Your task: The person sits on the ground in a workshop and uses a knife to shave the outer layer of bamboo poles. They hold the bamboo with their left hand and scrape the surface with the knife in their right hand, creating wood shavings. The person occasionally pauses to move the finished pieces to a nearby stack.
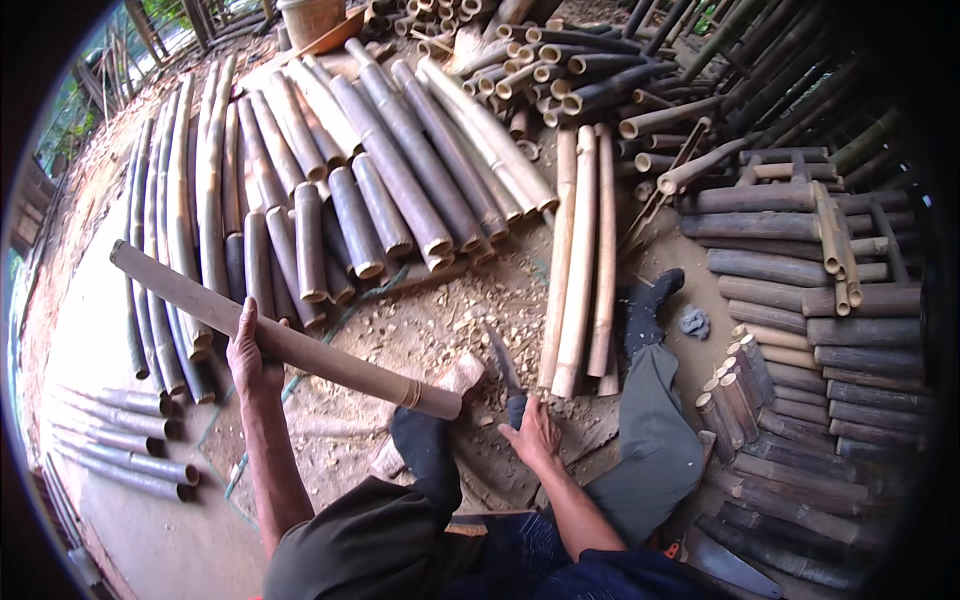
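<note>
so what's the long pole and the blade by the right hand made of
The pole looks like bamboo: a pale, matte, round stem with a ringed joint near its cut end. The blade looks like dark, dull metal, probably steel; its handle is hidden under the right hand.

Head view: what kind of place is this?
Probably an outdoor or open-sided bamboo workshop. Cut bamboo poles lie in rows and stacks all around, and chips litter the dirt floor. The left hand grips a bamboo pole; the right hand holds a knife.
</note>
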